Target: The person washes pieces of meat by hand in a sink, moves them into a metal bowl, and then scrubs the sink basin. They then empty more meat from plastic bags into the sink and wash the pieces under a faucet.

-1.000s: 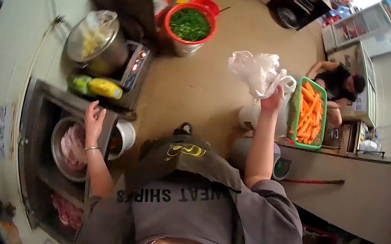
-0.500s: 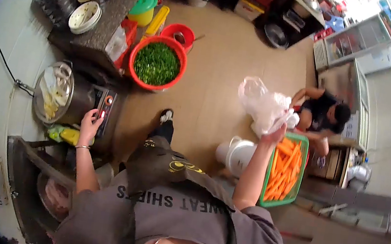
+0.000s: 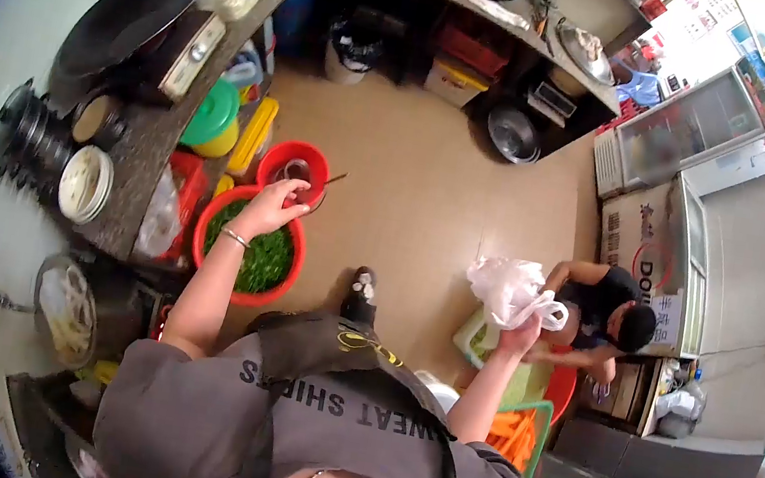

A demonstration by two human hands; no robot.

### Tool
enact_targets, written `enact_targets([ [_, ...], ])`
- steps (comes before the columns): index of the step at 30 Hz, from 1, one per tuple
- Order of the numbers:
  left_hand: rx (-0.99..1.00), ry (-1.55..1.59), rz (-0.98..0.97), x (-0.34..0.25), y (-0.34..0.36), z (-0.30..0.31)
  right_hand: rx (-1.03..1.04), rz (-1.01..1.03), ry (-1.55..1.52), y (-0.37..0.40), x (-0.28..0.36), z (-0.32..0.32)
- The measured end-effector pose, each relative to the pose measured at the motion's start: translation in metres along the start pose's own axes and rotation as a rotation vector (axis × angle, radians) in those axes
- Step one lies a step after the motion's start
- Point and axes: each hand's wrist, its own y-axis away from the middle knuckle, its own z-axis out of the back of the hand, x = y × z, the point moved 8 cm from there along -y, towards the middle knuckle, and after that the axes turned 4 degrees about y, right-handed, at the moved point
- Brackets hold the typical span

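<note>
My left hand (image 3: 270, 209) hangs over a red basin of chopped greens (image 3: 262, 264), its fingers apart and nothing visible in them. Just beyond the fingers stands a smaller red bucket (image 3: 276, 160) with a long handle sticking out of it. My right hand (image 3: 518, 338) is closed on the handles of a white plastic bag (image 3: 506, 287), which hangs in front of a seated person. Whatever fills the bag is hidden. Below my right forearm, a green crate holds orange carrot pieces (image 3: 514, 439).
A person in dark clothes (image 3: 595, 305) sits at the right beside a red tub (image 3: 559, 394). The left counter carries a wok (image 3: 129, 18) and stacked white bowls (image 3: 86, 185). A large pot (image 3: 100, 306) stands at lower left. A black-lined bin (image 3: 350, 56) is under the far counter.
My left hand has left the cooker's control panel and reached forward over the greens. I have moved forward. My right hand still holds the white bag.
</note>
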Motion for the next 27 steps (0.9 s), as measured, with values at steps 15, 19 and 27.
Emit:
enact_targets([
  [15,-0.622,0.011,0.428,0.133,-0.152,0.073,0.158,-0.236,0.321,-0.480,-0.175,-0.185],
  [19,-0.608,-0.108,0.553,0.163,-0.218,0.108,0.171,-0.291,0.445,-0.566,-0.255,-0.255],
  [27,-0.752,0.065,0.436,0.113,-0.357,0.169,0.441,-0.319,0.760,-0.707,-0.404,-0.405],
])
